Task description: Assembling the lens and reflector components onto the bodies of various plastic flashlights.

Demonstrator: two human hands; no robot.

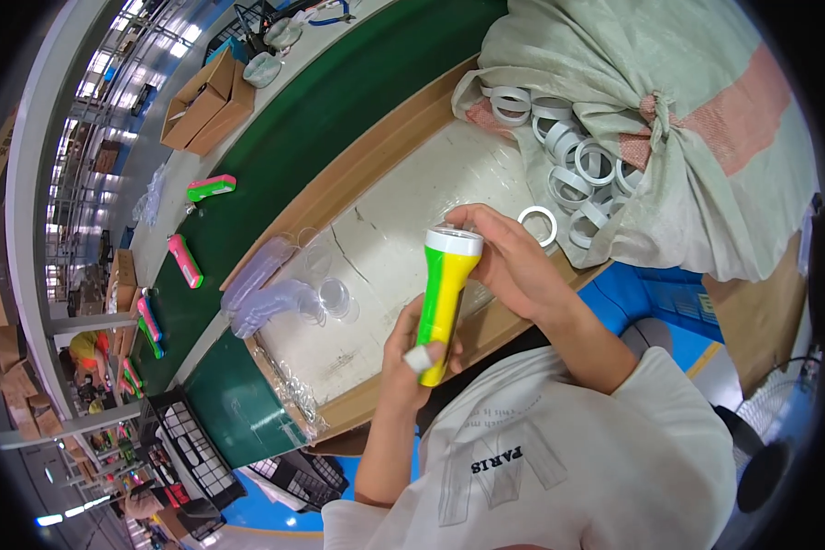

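Note:
My left hand [411, 359] grips the lower end of a green and yellow flashlight [444, 300] and holds it upright over the front edge of a shallow cardboard tray [387, 149]. My right hand [509, 257] is closed around its white head ring, fingers over the top. A loose white ring [538, 225] lies just behind my right hand. Stacks of clear round lenses [270, 293] lie on the tray's left side, and one clear lens [335, 297] lies apart from them.
A woven sack [697, 119] spills several white rings [573, 160] onto the tray at the right. A green conveyor belt [302, 137] carries pink and green flashlights [211, 188]. Open cardboard boxes [206, 105] stand beyond it; black crates [188, 440] sit lower left.

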